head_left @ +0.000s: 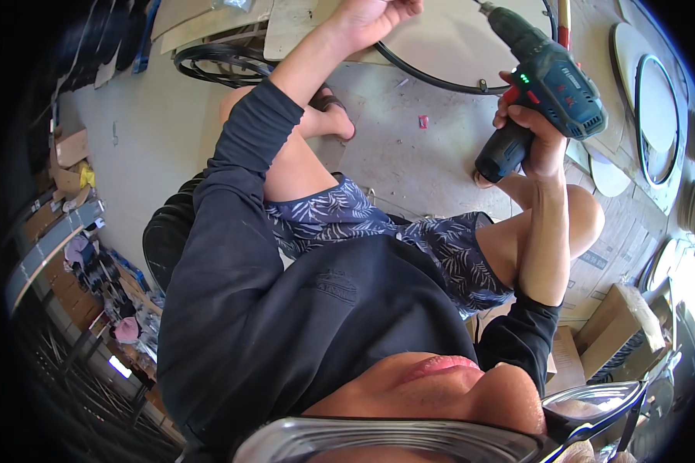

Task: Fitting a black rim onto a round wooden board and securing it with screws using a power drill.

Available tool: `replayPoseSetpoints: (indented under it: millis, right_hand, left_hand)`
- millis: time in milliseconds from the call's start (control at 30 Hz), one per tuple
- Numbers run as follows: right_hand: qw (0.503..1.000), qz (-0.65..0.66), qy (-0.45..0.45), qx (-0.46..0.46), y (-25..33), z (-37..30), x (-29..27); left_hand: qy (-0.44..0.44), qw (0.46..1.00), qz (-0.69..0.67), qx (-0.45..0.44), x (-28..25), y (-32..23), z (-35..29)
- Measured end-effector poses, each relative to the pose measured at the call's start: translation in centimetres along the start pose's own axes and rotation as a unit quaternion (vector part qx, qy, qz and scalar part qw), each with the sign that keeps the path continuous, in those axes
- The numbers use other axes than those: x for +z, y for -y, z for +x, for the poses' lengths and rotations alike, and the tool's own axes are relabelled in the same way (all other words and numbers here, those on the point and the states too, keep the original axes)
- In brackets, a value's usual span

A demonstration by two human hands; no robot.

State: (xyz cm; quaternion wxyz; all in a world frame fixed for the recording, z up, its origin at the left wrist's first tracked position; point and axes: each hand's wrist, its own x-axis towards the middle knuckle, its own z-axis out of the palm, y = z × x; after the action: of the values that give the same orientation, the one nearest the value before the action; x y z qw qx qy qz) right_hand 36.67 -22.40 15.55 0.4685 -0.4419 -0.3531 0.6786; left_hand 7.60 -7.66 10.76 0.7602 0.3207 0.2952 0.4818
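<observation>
Blue-green cordless drill [544, 89] in right hand [534, 139]

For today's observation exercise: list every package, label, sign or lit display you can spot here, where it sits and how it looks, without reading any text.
Cardboard boxes: brown, flattened or folded, on the floor at lower right.
Printed cardboard sheet: beige with dark markings, flat beside the knee.
Drill indicator: small green lights on the dark teal body, held in the right hand.
Red patch on the drill's side: small, rectangular.
Left hand: rests on a pale round board ringed in black.

Brown cardboard boxes [611, 324] at lower right
</observation>
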Motion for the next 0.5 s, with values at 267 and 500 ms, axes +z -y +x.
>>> replayPoseSetpoints:
  millis: [267,500]
  right_hand:
    - [0.999,-0.047,0.008,0.012,-0.4,0.1,1.4]
    - [0.999,-0.037,0.027,0.013,-0.8,0.7,0.9]
  left_hand:
    - [0.052,0.995,-0.048,-0.071,1.5,1.8,0.2]
    - [0.048,0.993,-0.062,-0.086,1.1,2.0,0.1]
